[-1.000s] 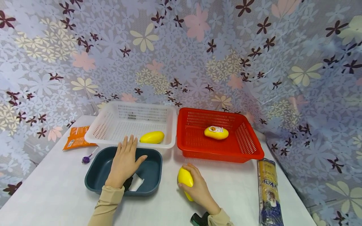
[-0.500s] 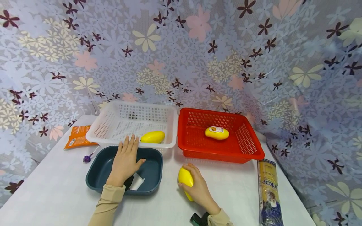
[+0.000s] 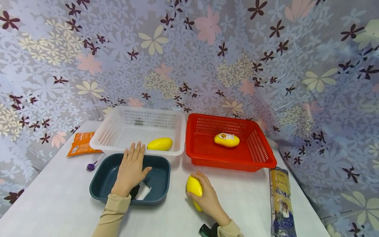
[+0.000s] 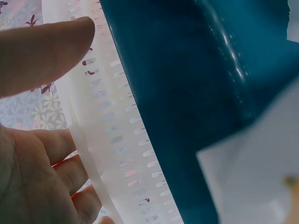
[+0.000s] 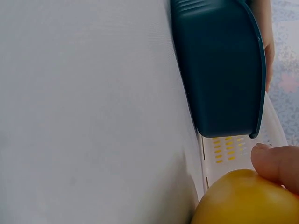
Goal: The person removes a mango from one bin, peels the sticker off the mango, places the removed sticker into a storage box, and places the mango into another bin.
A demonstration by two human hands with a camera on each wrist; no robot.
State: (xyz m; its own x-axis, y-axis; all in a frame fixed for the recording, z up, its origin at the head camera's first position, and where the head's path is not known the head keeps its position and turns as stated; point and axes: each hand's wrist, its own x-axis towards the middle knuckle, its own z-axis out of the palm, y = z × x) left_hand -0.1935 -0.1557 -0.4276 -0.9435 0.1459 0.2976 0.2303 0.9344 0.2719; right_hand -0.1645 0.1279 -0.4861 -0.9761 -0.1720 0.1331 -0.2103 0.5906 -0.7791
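My left hand (image 3: 130, 172) is held with straight fingers above the dark teal basin (image 3: 99, 171). Its fingertips reach the front rim of the white basket (image 3: 112, 130); whether they touch it I cannot tell. On the white table, my right hand (image 3: 209, 199) grips a yellow mango (image 3: 193, 185), thumb on one side and fingers over the other. The same mango (image 5: 243, 200) shows low in the right wrist view, under the thumb. A second mango (image 3: 160, 144) lies in the white basket. The red basket (image 3: 234, 162) holds a third mango (image 3: 226, 141) bearing a sticker.
An orange packet (image 3: 83, 144) and a purple lollipop (image 3: 90, 167) lie at the left. A long pasta-like packet (image 3: 282, 200) lies along the right side. Some white material (image 3: 143, 191) shows at my left wrist. Floral cloth (image 3: 189, 59) hangs behind the baskets.
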